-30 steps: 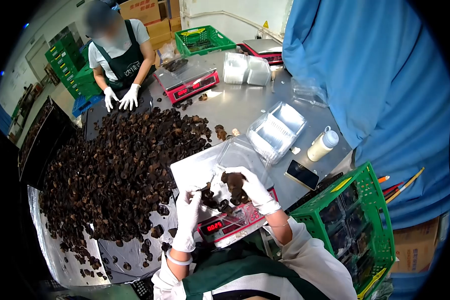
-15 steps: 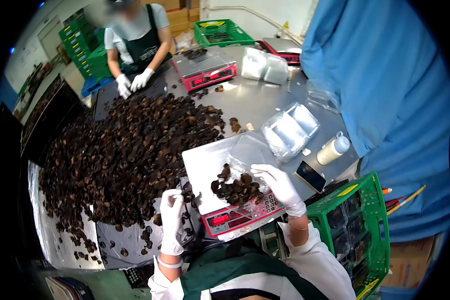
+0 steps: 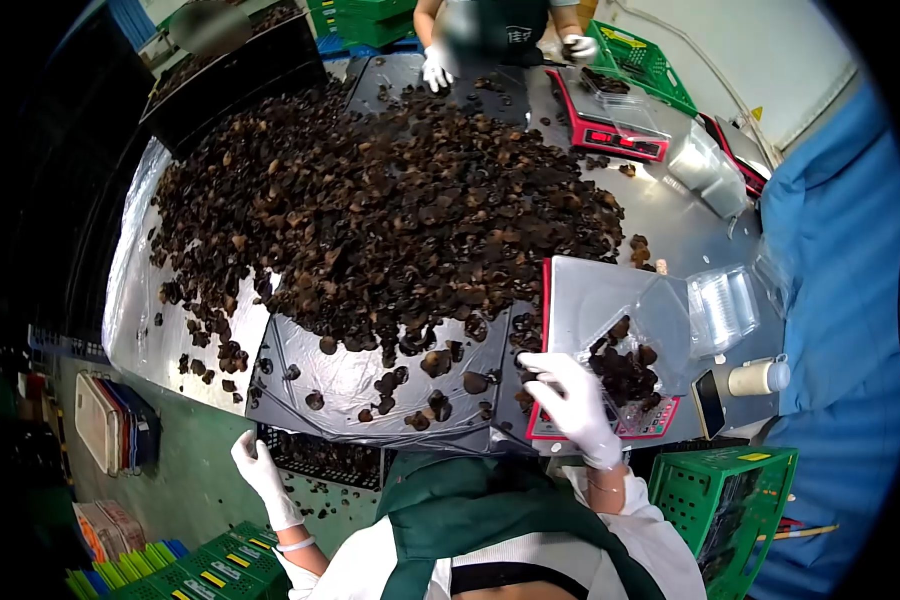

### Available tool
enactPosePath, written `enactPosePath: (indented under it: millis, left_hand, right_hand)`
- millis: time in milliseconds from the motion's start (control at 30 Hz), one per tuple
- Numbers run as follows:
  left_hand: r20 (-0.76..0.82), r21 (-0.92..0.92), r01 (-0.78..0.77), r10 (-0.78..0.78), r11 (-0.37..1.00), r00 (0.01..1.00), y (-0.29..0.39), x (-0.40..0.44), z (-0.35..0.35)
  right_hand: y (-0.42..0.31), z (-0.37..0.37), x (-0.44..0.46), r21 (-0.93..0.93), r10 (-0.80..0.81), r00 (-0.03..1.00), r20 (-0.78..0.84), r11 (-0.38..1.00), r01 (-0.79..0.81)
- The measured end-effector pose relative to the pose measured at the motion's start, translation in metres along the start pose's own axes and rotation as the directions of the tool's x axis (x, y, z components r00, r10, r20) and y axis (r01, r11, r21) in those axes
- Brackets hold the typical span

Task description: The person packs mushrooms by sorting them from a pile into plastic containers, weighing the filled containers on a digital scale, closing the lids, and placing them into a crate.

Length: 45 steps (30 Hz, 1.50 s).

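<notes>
My left hand [image 3: 262, 478], in a white glove, hangs beyond the table's front edge at the lower left, fingers loosely curved and apart, nothing visible in them. My right hand [image 3: 572, 402], also gloved, is over the left front part of a red-framed scale [image 3: 582, 290], fingers pointing left and apart, beside some dark pieces at the scale's edge. On the scale lies a clear plastic box [image 3: 667, 315] with dark, fungus-like pieces [image 3: 625, 375]. A large heap of the same pieces [image 3: 400, 210] covers much of the table [image 3: 200, 365]. My right hand hides the scale's display.
A co-worker's gloved hands [image 3: 437, 70] are at the far side, near another scale [image 3: 620, 140]. Clear boxes [image 3: 722, 310], a phone [image 3: 708, 403] and a bottle [image 3: 758, 378] lie at right. Green crates [image 3: 690, 490] stand lower right; a black crate [image 3: 320, 458] is below the table edge.
The view has swung left. My left hand has moved away from the scale, past the table's front edge. My right hand has left the box and crossed to the scale's left side.
</notes>
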State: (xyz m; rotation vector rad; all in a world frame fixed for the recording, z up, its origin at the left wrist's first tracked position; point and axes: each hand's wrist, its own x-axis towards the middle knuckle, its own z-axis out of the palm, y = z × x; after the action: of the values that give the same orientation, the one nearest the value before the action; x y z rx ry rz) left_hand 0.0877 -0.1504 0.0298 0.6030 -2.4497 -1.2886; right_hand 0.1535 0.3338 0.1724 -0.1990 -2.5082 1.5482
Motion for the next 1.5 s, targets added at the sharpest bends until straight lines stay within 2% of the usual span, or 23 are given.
enactPosePath:
  millis: [67, 100, 133, 167, 200, 267, 367, 400, 467, 533, 600, 700, 800, 867, 1000, 1067, 1133, 1200, 1300, 1333, 1400, 1467, 1500]
  left_hand:
    - [0.026, 0.297, -0.249, 0.252, 0.922, 0.967, 0.008, -0.006, 0.000]
    - [0.094, 0.222, -0.323, 0.310, 0.920, 0.946, 0.012, -0.008, 0.011]
    - [0.119, 0.259, -0.368, 0.348, 0.893, 0.930, 0.035, -0.017, 0.023]
    - [0.204, 0.172, -0.382, 0.346, 0.908, 0.916, 0.060, -0.023, 0.036]
    - [0.329, 0.143, -0.441, 0.377, 0.886, 0.866, 0.070, -0.026, 0.051]
    - [0.479, -0.008, -0.518, 0.458, 0.856, 0.749, 0.088, -0.038, 0.079]
    - [0.600, -0.123, -0.692, 0.609, 0.711, 0.519, 0.086, -0.046, 0.123]
    - [0.609, -0.159, -0.713, 0.637, 0.682, 0.473, 0.086, -0.043, 0.137]
    - [0.601, -0.175, -0.678, 0.623, 0.714, 0.501, 0.090, -0.034, 0.161]
    - [0.600, -0.196, -0.659, 0.621, 0.726, 0.505, 0.105, -0.024, 0.176]
    - [0.650, -0.218, -0.678, 0.623, 0.702, 0.435, 0.110, -0.019, 0.185]
    - [0.626, -0.395, -0.675, 0.720, 0.624, 0.299, 0.093, -0.020, 0.193]
    - [0.673, -0.519, -0.627, 0.730, 0.581, 0.120, 0.096, -0.013, 0.171]
    - [0.690, -0.537, -0.584, 0.715, 0.609, 0.112, 0.095, -0.005, 0.164]
    - [0.625, -0.440, -0.633, 0.723, 0.637, 0.294, 0.102, 0.005, 0.174]
    - [0.642, -0.459, -0.650, 0.732, 0.606, 0.229, 0.105, 0.003, 0.185]
    - [0.678, -0.465, -0.653, 0.715, 0.598, 0.172, 0.110, -0.003, 0.189]
    - [0.677, -0.475, -0.694, 0.729, 0.540, 0.104, 0.105, -0.008, 0.190]
    - [0.687, -0.457, -0.718, 0.721, 0.525, 0.090, 0.085, -0.006, 0.190]
    - [0.712, -0.448, -0.683, 0.693, 0.577, 0.118, 0.079, -0.004, 0.188]
    - [0.738, -0.440, -0.638, 0.660, 0.631, 0.144, 0.076, -0.007, 0.183]
    - [0.652, -0.489, -0.598, 0.722, 0.635, 0.232, 0.083, -0.010, 0.172]
    - [0.687, -0.485, -0.589, 0.698, 0.646, 0.201, 0.087, -0.012, 0.167]
  right_hand:
    - [0.025, 0.040, 0.017, 0.086, 0.133, 0.981, 0.144, 0.986, -0.146]
    - [0.039, 0.060, 0.027, 0.117, 0.151, 0.979, 0.134, 0.979, -0.167]
    - [0.059, 0.080, 0.036, -0.033, 0.125, 0.986, 0.107, 0.992, -0.122]
    - [0.072, 0.096, 0.045, -0.204, 0.058, 0.993, 0.106, 0.978, -0.036]
    - [0.079, 0.110, 0.053, -0.368, -0.007, 0.994, 0.114, 0.929, 0.049]
    - [0.084, 0.139, 0.060, -0.511, -0.022, 0.990, 0.141, 0.855, 0.092]
    - [0.074, 0.170, 0.060, -0.625, -0.054, 0.988, 0.147, 0.769, 0.135]
    - [0.074, 0.177, 0.062, -0.653, -0.061, 0.988, 0.141, 0.744, 0.139]
    - [0.071, 0.186, 0.070, -0.626, -0.103, 0.990, 0.092, 0.767, 0.138]
    - [0.073, 0.193, 0.075, -0.571, -0.048, 0.985, 0.168, 0.810, 0.137]
    - [0.077, 0.198, 0.071, -0.536, -0.178, 0.971, 0.161, 0.810, 0.238]
    - [0.081, 0.194, 0.049, -0.518, -0.226, 0.958, 0.177, 0.806, 0.286]
    - [0.067, 0.168, 0.028, -0.463, -0.123, 0.958, 0.259, 0.855, 0.235]
    - [0.062, 0.152, 0.028, -0.462, -0.100, 0.961, 0.257, 0.861, 0.213]
    - [0.062, 0.150, 0.067, -0.415, -0.165, 0.986, 0.020, 0.896, 0.159]
    - [0.061, 0.165, 0.096, -0.383, -0.106, 0.992, -0.063, 0.921, 0.074]
    - [0.063, 0.180, 0.117, -0.538, -0.212, 0.974, -0.083, 0.832, 0.135]
    - [0.075, 0.186, 0.121, -0.598, -0.223, 0.974, -0.050, 0.788, 0.149]
    - [0.076, 0.170, 0.112, -0.423, -0.154, 0.987, -0.040, 0.898, 0.123]
    - [0.058, 0.156, 0.104, -0.361, -0.001, 1.000, -0.031, 0.932, -0.011]
    - [0.055, 0.127, 0.083, -0.277, 0.109, 0.994, 0.031, 0.956, -0.096]
    - [0.074, 0.104, 0.063, -0.318, 0.056, 0.986, 0.157, 0.948, -0.003]
    - [0.075, 0.101, 0.057, -0.351, 0.006, 0.983, 0.182, 0.934, 0.059]
